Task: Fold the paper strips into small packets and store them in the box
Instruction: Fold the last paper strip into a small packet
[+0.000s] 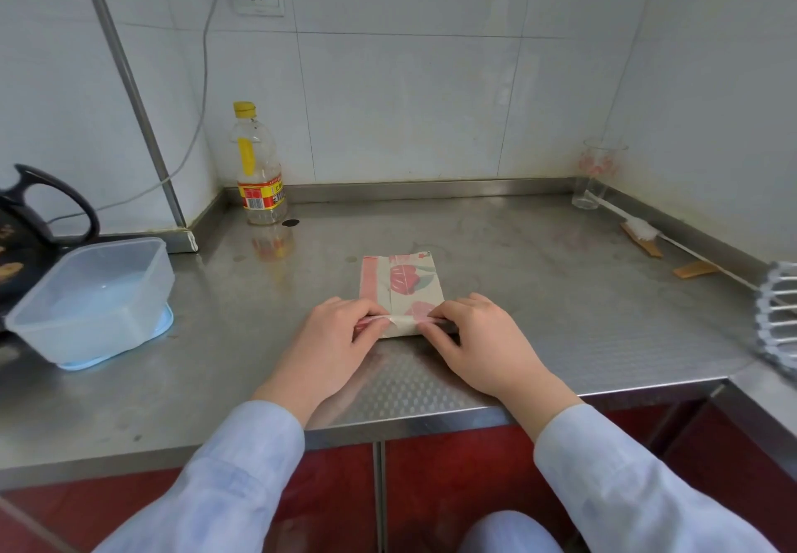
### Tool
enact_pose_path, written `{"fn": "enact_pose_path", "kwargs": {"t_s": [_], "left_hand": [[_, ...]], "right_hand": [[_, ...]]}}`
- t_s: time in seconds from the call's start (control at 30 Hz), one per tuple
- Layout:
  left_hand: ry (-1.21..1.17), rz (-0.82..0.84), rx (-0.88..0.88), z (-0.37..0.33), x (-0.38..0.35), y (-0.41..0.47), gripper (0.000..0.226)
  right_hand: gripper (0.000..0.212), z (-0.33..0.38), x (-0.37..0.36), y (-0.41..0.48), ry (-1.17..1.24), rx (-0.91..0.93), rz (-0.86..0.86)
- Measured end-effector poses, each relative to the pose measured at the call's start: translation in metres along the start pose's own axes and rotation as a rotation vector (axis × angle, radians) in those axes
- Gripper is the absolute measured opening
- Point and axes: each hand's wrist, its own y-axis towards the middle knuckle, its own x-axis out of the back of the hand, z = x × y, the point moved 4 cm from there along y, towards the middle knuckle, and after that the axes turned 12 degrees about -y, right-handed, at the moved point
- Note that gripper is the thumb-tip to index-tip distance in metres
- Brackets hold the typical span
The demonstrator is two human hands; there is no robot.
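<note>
A paper strip point(401, 280), cream with pink bands and red leaf prints, lies on the steel counter point(539, 293) in the middle. Its near end is rolled up into a fold. My left hand point(332, 349) pinches the left part of that fold, and my right hand point(483, 345) pinches the right part, fingertips close together on the paper. A clear plastic box point(97, 298) stands open on its blue lid at the left of the counter, with nothing visible inside.
A nearly empty bottle point(258, 173) with a yellow cap stands at the back left. A black kettle point(30, 224) sits behind the box. A drinking glass point(597, 173) is in the back right corner, a brush point(642, 231) beside it, a wire rack point(776, 319) at the right edge.
</note>
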Motion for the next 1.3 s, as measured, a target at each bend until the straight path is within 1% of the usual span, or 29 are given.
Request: {"fn": "enact_pose_path", "kwargs": {"t_s": [0.1, 0.3, 0.4, 0.47, 0.57, 0.67, 0.73, 0.8, 0.83, 0.87, 0.93, 1.07, 1.1, 1.13, 1.2, 1.23, 1.3], "left_hand": [[0.001, -0.02, 0.062, 0.003, 0.0, 0.0, 0.021], [0.018, -0.044, 0.129, 0.01, -0.002, 0.001, 0.039], [0.071, -0.066, 0.135, 0.012, -0.003, -0.001, 0.041], [0.147, -0.072, 0.156, 0.014, -0.003, -0.001, 0.042], [0.199, -0.088, 0.19, 0.018, -0.003, 0.0, 0.036], [0.12, -0.118, 0.151, 0.017, -0.003, 0.002, 0.019], [0.071, -0.102, 0.025, 0.012, -0.002, 0.004, 0.009], [0.046, -0.022, -0.138, 0.004, -0.004, 0.004, 0.023], [0.025, 0.025, -0.178, 0.002, -0.005, 0.004, 0.03], [0.005, 0.058, -0.187, 0.0, -0.005, 0.003, 0.033], [-0.01, 0.067, -0.16, -0.001, -0.003, 0.002, 0.033], [0.095, 0.037, -0.166, -0.008, 0.0, -0.002, 0.016], [0.118, 0.029, -0.161, -0.008, 0.0, -0.002, 0.017], [0.124, 0.024, -0.152, -0.007, 0.0, -0.002, 0.02], [0.103, 0.014, -0.109, -0.002, 0.0, -0.002, 0.019], [0.092, 0.011, -0.09, 0.0, 0.0, -0.002, 0.017], [0.078, 0.009, -0.069, 0.002, 0.0, -0.001, 0.021]], "right_hand": [[0.033, -0.001, -0.001, 0.0, 0.038, -0.029, -0.016], [0.029, -0.006, -0.004, 0.002, 0.091, -0.108, -0.012], [0.029, -0.008, -0.007, 0.003, 0.078, -0.133, 0.016], [0.028, -0.009, -0.008, 0.003, 0.059, -0.153, 0.009], [0.024, -0.01, -0.009, 0.003, 0.013, -0.175, 0.008], [0.014, -0.009, -0.008, 0.003, 0.024, -0.17, 0.014], [0.013, -0.008, -0.007, 0.003, 0.036, -0.16, 0.021], [0.014, -0.008, -0.007, 0.004, 0.037, -0.145, 0.021], [0.015, -0.008, -0.006, 0.004, 0.033, -0.136, 0.014], [0.017, -0.008, -0.006, 0.003, 0.026, -0.129, 0.003], [0.021, -0.008, -0.006, 0.003, 0.003, -0.108, -0.014], [0.019, -0.004, -0.002, 0.0, -0.043, -0.053, -0.027], [0.02, -0.002, -0.001, 0.0, -0.05, -0.042, -0.027], [0.025, 0.0, 0.001, -0.001, -0.055, -0.029, -0.022], [0.036, 0.004, 0.003, -0.003, -0.064, 0.009, -0.008], [0.039, 0.006, 0.004, -0.004, -0.066, 0.034, -0.011], [0.037, 0.008, 0.007, -0.005, -0.065, 0.066, -0.033]]}}
